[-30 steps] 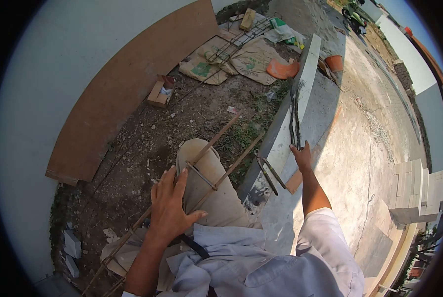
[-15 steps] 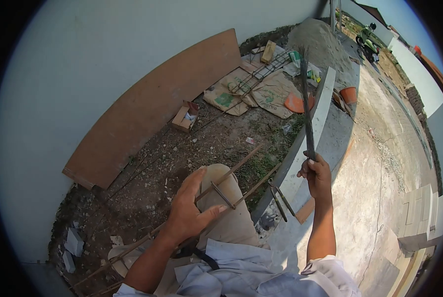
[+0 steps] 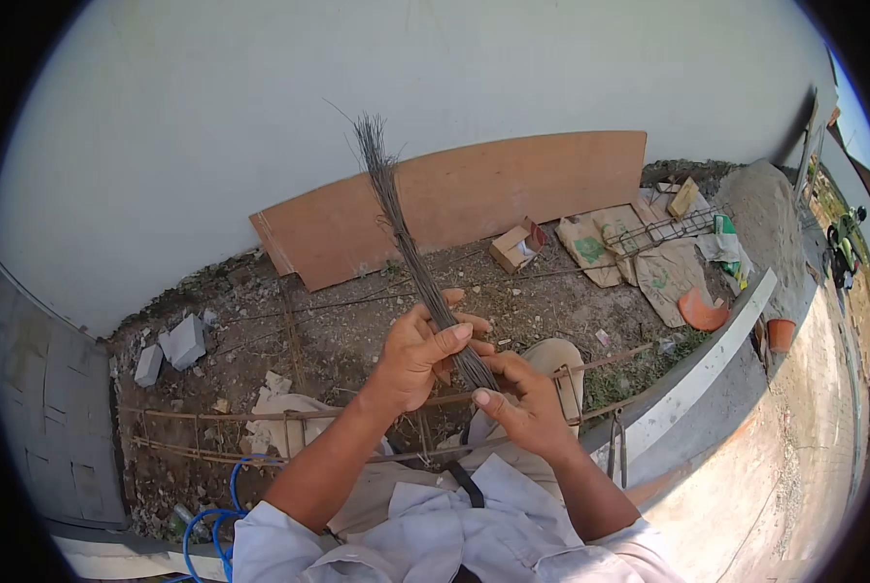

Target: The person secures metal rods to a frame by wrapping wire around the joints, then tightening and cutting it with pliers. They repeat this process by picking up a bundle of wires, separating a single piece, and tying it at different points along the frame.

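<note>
A bundle of thin dark tie wire (image 3: 410,248) slants up and away in front of me, its far ends loosely fanned. My left hand (image 3: 417,358) is closed around the lower half, thumb on top. Just below, my right hand (image 3: 530,403) grips the bottom end between thumb and fingers. Beneath both hands, a long rusty rebar frame (image 3: 211,418) with stirrups lies across my lap; my hands and arms hide part of it. Pincers (image 3: 617,449) hang or rest near its right end, by the concrete ledge.
A curved concrete ledge (image 3: 687,374) borders the right side. Behind are a plywood sheet (image 3: 512,185) against the wall, a small cardboard box (image 3: 519,245), paper sacks (image 3: 663,277) and a sand pile (image 3: 760,209). Broken white blocks (image 3: 184,342) and a blue hose (image 3: 206,525) are at left.
My view has turned left. My right hand has brought the wire bundle from the right to the middle, and my left hand, earlier open over the rebar, now grips it too.
</note>
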